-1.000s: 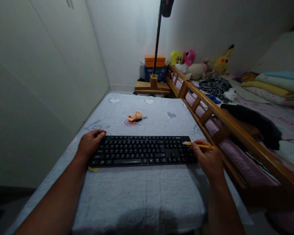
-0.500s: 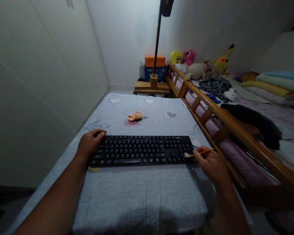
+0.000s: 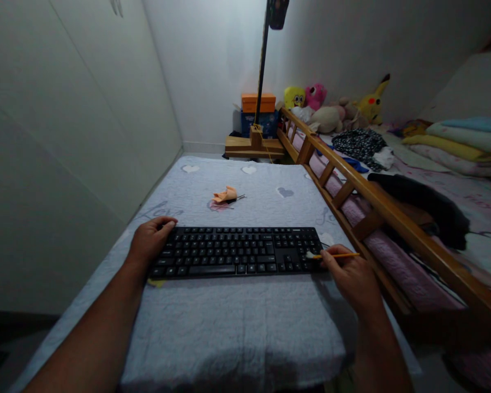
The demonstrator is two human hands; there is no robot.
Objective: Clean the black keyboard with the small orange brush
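The black full-size computer keyboard [image 3: 229, 252] lay across the centre of the frame, the left hand [image 3: 149, 240] curled at its left end, how firmly I couldn't tell. Right of centre, the right hand [image 3: 352, 275] pinched an orange-handled paintbrush [image 3: 343, 255], bristles at the number pad [image 3: 310, 240]; brushing seemed in hand, another stroke calling for light pressure.

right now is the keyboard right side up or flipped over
Right side up: the keyboard lies with its keys facing upward, the brush in the right hand at its number pad.
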